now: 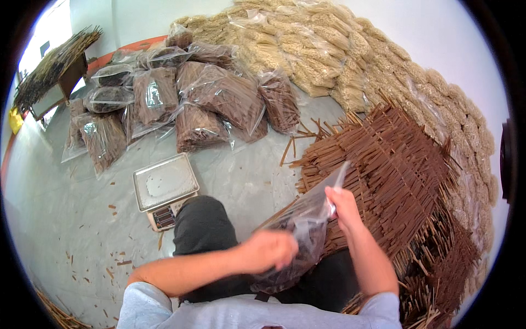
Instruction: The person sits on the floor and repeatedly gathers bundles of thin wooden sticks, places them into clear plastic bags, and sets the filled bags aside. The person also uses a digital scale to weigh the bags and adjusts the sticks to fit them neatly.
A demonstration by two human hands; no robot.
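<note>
A clear plastic bag (306, 224) hangs in front of my body, over my lap. My right hand (343, 205) pinches its upper edge, and a corner of the film sticks up past the fingers. My left hand (273, 251) is blurred, with its fingers curled against the near side of the bag. Whether those fingers hold the film cannot be made out. Dark tones show through the plastic, so its contents are unclear. Just beyond the right hand lies a big stack of flat brown strips (394, 160), bark or stalk-like.
A digital scale (166, 183) with a bare metal pan stands by my knee (205, 226). Filled bags of brown strips (224, 94) are piled farther back. Pale dried bundles (308, 45) line the wall. Dark sticks (57, 66) top a stand at left. Scraps (123, 263) litter the floor.
</note>
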